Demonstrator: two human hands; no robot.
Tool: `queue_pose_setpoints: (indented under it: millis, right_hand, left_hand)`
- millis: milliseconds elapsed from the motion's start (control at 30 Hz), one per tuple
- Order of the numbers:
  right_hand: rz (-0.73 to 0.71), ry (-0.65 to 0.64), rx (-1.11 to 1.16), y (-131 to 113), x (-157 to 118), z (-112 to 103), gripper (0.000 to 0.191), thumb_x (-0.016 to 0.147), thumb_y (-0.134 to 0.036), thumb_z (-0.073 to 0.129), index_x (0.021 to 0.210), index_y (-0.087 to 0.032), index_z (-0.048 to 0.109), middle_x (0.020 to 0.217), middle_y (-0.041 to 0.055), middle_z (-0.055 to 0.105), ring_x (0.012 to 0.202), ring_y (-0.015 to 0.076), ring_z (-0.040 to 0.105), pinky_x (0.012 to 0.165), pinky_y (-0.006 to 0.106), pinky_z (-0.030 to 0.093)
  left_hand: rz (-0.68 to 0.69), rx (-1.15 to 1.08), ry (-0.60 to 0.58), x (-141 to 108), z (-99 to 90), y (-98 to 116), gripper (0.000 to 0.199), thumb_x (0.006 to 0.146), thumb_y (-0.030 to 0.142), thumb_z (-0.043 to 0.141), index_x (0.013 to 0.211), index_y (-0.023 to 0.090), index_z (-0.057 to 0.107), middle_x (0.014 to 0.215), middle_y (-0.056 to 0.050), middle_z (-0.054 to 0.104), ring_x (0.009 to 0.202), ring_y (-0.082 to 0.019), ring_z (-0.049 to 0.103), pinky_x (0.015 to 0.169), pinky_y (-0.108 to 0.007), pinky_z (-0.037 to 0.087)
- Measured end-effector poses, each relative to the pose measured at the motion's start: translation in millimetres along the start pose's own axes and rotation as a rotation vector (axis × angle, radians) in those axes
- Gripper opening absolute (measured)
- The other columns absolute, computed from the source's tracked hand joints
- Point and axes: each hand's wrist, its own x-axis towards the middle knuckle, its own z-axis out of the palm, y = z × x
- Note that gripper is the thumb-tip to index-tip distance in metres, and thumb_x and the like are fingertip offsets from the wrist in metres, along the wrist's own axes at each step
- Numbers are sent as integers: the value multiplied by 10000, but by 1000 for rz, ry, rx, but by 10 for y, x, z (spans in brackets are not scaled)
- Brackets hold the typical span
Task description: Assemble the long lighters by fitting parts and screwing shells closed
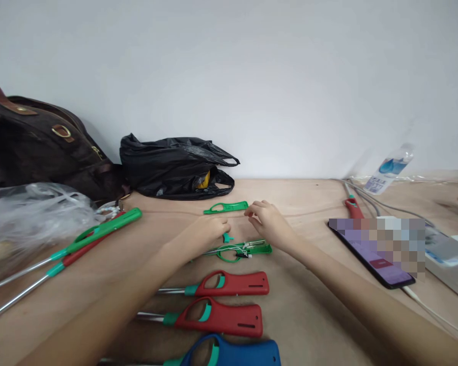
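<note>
An opened green lighter half (261,248) lies in front of me with white wires, a black part and a clear tube in it. Beyond my hands rests a separate green shell half (232,207). My left hand (212,227) has its fingers closed just above a small teal piece (226,238); what they hold, if anything, is hidden. To the right, my right hand (269,221) hovers over the opened lighter, fingers curved and apart, with nothing visible between them.
Nearer me lie two red lighters (248,283) and a blue one (252,353). More lighters (107,229) lie left, beside bags. A black plastic bag (168,165) sits at the wall. On the right are a phone (381,262), cables and a tilted bottle (389,169).
</note>
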Motion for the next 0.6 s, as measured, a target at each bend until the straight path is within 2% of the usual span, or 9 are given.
queue_pose_setpoints:
  millis: [100,200,333,400,600]
  right_hand:
    - [-50,-184,101,-86,58,-97,196,775,1,546,777,-165,650,807,54,667,740,167,586,683,276,429]
    - [-81,-336,181,-153,-83,-166,119,773,-71,615,776,-186,644,746,10,650,671,144,576,604,244,397]
    - [-143,-337,71,-152,-331,-159,117,734,-120,688,762,-193,601,794,16,639,746,170,574,646,267,385]
    - [-159,-323,27,-136,-399,-131,124,741,-122,678,769,-193,580,826,23,629,764,173,569,654,273,377]
    - [-168,-304,3,-139,-440,-75,116,787,-150,650,784,-200,546,837,10,606,753,154,554,646,267,357]
  left_hand:
    - [-18,-13,3,-2,-23,-17,141,867,89,547,788,158,641,841,-54,669,778,-193,647,676,-262,470]
    - [-50,-26,46,-60,-14,-49,130,860,100,540,803,158,642,848,-58,667,778,-192,643,682,-264,471]
    - [-116,-170,151,-215,0,3,116,868,137,528,824,166,632,829,-39,668,769,-177,631,674,-251,468]
    - [-100,-256,176,-300,12,84,152,879,110,493,843,174,626,838,-23,676,775,-164,627,695,-244,466]
    - [-142,-341,159,-390,66,284,122,835,72,551,842,170,624,882,-23,691,834,-190,638,727,-269,476]
